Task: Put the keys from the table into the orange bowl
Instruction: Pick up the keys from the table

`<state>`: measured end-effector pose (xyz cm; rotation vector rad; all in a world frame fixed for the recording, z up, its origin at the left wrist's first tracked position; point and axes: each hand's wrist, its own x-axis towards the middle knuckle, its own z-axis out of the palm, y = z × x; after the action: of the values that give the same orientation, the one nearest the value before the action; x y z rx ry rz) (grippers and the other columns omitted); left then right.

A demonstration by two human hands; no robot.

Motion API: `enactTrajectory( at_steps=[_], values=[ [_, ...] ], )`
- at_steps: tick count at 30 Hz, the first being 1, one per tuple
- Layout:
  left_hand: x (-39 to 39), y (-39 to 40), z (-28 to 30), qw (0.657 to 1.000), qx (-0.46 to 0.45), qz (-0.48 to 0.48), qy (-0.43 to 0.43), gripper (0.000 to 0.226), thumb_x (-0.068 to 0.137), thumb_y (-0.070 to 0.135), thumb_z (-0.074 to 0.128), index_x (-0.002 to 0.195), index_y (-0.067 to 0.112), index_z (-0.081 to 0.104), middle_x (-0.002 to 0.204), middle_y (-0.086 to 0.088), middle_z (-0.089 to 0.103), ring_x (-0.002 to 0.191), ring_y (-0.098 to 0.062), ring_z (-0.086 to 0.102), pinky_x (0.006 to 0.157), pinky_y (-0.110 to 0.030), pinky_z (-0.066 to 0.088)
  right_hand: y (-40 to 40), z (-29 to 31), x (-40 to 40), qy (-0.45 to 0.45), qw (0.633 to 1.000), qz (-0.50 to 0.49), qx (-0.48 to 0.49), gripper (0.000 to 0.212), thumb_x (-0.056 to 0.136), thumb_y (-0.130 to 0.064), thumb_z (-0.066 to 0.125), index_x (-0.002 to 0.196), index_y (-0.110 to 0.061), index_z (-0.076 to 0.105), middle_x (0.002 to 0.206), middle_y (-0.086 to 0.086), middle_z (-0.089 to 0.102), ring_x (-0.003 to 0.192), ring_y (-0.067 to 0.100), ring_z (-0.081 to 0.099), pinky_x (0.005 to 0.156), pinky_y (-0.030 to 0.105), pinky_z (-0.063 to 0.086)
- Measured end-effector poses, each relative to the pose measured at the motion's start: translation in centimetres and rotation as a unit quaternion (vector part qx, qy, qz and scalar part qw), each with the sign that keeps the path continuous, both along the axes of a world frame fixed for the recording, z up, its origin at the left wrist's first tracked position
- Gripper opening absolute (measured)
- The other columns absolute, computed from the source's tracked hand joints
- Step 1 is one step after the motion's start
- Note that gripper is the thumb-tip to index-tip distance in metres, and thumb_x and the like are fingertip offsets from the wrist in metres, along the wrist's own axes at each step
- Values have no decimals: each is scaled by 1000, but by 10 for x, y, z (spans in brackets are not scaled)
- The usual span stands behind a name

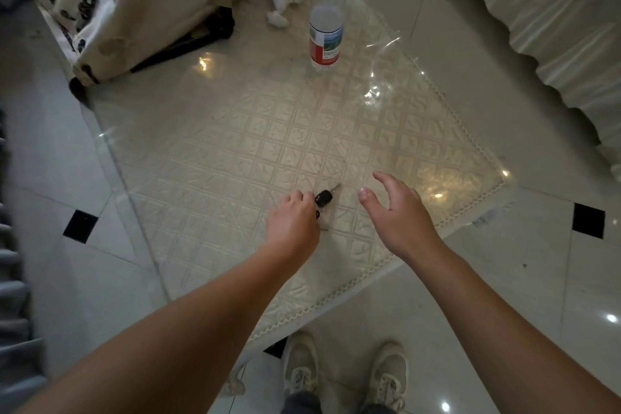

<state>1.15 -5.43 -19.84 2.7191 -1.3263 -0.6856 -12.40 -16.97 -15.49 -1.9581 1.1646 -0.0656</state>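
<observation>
Left hand (294,217) grip curled onto keys (324,198) on counter (235,151); right hand (396,208) fingers spread apart, hovering beside.

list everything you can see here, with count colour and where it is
keys: one bunch, black fob with a silver blade, near edge of the table at the left hand's fingertips
water bottle: one, clear with red cap and red-white label, upright at the far side of the table
tissue wads: two, white, left of the bottle
bag: one, cream with dark print and black straps, far left corner of the table
table: one, cream patterned cloth under a clear cover
orange bowl: none in view
shoes: two, beige, on the tiled floor below the table
left hand: one, fingers on the keys
right hand: one, open, above the table right of the keys
</observation>
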Motion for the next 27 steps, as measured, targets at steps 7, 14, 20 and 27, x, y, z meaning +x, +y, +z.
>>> enactTrajectory(
  at_steps=[7,14,20,27],
  values=[
    [-11,11,-5,999,32,-39,-7,35,78,11,60,111,14,49,110,-6,49,100,-25,48,64,-31,39,8,-6,-12,17,1000,9,-2,62,91,-58,40,142,-22,41,144,-4,44,134,15,29,99,32,26],
    [-18,22,2,999,34,-26,-6,10,83,14,54,93,15,50,93,-6,57,74,-26,54,56,-33,32,13,-2,-23,19,1000,15,-9,62,91,-57,39,142,-21,40,144,-3,44,134,16,29,103,35,27],
    [-26,19,30,996,-89,20,-17,6,81,16,58,86,16,53,65,6,51,66,-17,44,51,-31,32,20,17,-32,10,1000,15,-18,62,91,-58,39,142,-22,41,144,-3,44,133,16,29,102,36,28],
    [-15,3,125,968,-248,15,-28,15,80,29,71,88,18,65,71,1,64,61,-14,43,52,-29,38,9,98,-25,4,995,42,-93,62,90,-58,38,141,-22,40,144,-1,44,133,17,29,102,35,27]
  ],
)
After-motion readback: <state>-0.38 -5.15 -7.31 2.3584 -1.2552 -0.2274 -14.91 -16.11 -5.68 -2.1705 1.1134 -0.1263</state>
